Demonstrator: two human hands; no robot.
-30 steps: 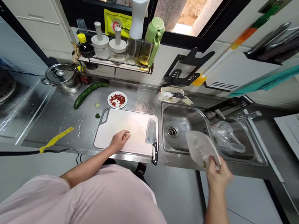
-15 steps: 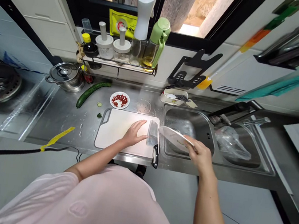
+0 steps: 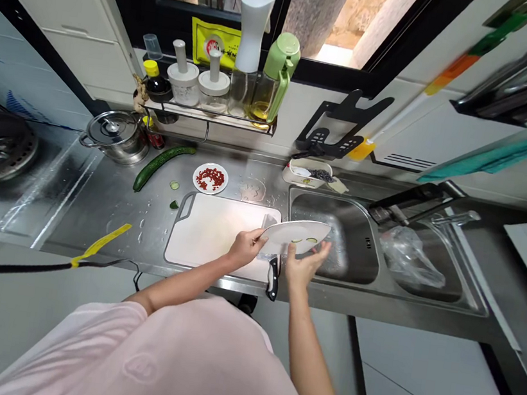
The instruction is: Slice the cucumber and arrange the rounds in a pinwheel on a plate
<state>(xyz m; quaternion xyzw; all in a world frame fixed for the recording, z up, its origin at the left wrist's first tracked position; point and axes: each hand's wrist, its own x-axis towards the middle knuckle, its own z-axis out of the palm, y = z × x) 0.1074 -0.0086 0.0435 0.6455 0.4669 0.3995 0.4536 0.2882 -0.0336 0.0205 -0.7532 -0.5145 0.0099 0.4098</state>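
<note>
A white plate (image 3: 291,230) is tilted above the right end of the cutting board and the sink's edge. My left hand (image 3: 246,247) pinches its left rim. My right hand (image 3: 303,267) is just below the plate's right part, fingers spread and slightly blurred; whether it touches the rim I cannot tell. Small green patches show on the plate, slices or printed marks. Beneath, a cleaver with a black handle (image 3: 273,278) lies on the white cutting board (image 3: 205,232), its blade partly hidden by the plate.
Left of the board lie a cucumber (image 3: 161,164) and cucumber pieces (image 3: 175,186). Behind it is a small plate of chopped red bits (image 3: 211,178). A lidded pot (image 3: 116,135) stands far left. The double sink (image 3: 359,210) is on the right, below a faucet (image 3: 458,216).
The plate has moved left from over the sink toward the board. My left hand has taken its left rim, while my right hand has shifted left and its fingers have spread.
</note>
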